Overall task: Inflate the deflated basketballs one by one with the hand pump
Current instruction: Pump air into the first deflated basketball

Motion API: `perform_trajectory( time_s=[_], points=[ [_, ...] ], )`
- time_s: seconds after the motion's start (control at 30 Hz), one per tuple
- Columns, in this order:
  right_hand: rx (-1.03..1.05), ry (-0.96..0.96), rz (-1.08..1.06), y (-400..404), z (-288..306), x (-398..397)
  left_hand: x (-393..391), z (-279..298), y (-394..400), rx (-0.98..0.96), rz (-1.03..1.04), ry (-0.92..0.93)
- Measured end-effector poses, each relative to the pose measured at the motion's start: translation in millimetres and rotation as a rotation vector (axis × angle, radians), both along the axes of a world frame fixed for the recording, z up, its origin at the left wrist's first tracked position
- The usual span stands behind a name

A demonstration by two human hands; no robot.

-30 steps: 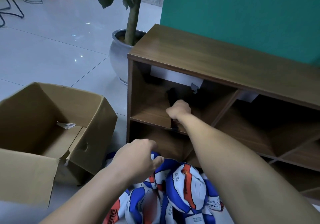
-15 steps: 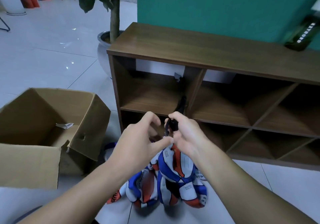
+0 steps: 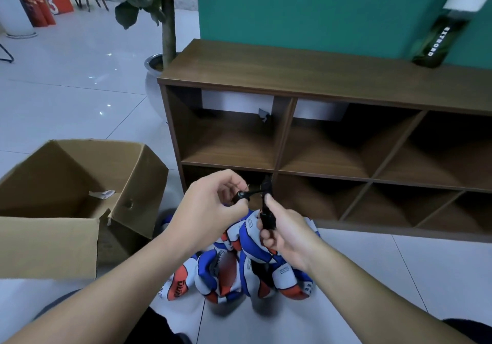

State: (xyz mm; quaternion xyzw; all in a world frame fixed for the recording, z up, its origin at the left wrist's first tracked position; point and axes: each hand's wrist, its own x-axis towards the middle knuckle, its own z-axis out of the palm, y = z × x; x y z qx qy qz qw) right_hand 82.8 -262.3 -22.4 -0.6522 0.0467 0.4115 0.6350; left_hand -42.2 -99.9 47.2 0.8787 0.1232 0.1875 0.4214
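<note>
Right hand: the right hand [image 3: 286, 233] is held above the ball pile, its fingers curled round the body of a small black plastic hand pump [image 3: 267, 212], which is kept roughly upright.
Left hand: the left hand [image 3: 210, 206] is raised beside the right one, thumb and fingers pinched on the black tip of the pump's short black hose [image 3: 243, 195]; the hose is stretched from that tip across to the top of the pump.
Hands together: the two hands are kept near each other but apart, joined only through the pump and hose.
Balls: a heap of deflated blue, white and orange basketballs [image 3: 239, 266] is seen on the white tiled floor [image 3: 66, 98], directly under the hands and just in front of the shelf's lower left corner.
Shelf: a low brown wooden cubby shelf [image 3: 306, 77] is set against a teal wall [image 3: 306, 8]; a dark green bottle with white lettering [image 3: 436, 40] is stood near the right end of its top.
Box: an open brown cardboard box [image 3: 72, 194] is placed on the floor to the left of the balls, close to the shelf's left side.
Plant: a potted tree in a grey glazed pot [image 3: 153, 77] is stood behind the shelf's left end.
Background: red fire extinguishers [image 3: 36, 5], blurred, are seen at the far upper left.
</note>
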Motion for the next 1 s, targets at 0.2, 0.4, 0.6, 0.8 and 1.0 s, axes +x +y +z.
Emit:
perform_trajectory(
  time_s=[0.2,0.4,0.6,0.8,1.0],
  points=[
    [-0.269,-0.258,0.296,-18.2,-9.0,-12.6,4.9,2.7,-8.7,-0.083,-0.088,-0.121],
    [-0.518,-0.723,0.733,-43.3,-21.3,-21.6,9.6,-1.4,-8.7,-0.037,-0.189,-0.054],
    [-0.555,-0.824,1.053,-68.3,-50.2,-13.5,19.5,4.9,-5.8,-0.253,-0.220,-0.046],
    [-0.412,-0.615,0.974,-56.4,-29.8,-12.6,31.1,-15.0,1.9,-0.366,-0.118,0.049],
    [-0.230,-0.443,1.052,-33.0,-12.4,27.0,38.3,-31.9,8.5,-0.196,-0.101,0.070]
  ],
)
